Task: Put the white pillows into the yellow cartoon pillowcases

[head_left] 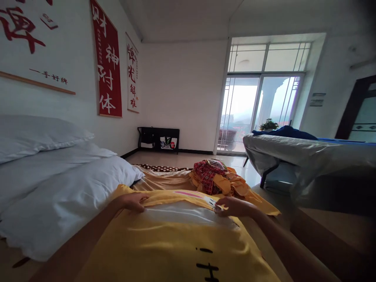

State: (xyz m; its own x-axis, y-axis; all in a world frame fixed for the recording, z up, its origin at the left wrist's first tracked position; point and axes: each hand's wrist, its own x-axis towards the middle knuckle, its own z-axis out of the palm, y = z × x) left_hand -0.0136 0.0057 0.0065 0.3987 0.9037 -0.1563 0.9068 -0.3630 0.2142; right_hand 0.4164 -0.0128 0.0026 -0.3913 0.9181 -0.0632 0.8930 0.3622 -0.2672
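A yellow pillowcase (pixel 164 246) with dark lettering and a cartoon print lies in front of me. Through its gaping mouth shows part of a white pillow (pixel 182 213). At the opening's left end, my left hand (pixel 134 201) has its fingers closed over the pillowcase's far edge. Pinched in my right hand (pixel 230 206) is the same edge at the right end, beside the printed face. The cloth between my hands bows away from the white pillow. My right fingertips are partly hidden by the folds.
Plump white pillows (pixel 70 192) are piled at left. Beyond the pillowcase lie a tan blanket (pixel 167 180) and a heap of yellow and red plaid cloth (pixel 208 176). A plastic-covered table (pixel 311 150) stands at right. A low black rack (pixel 158 139) is against the far wall.
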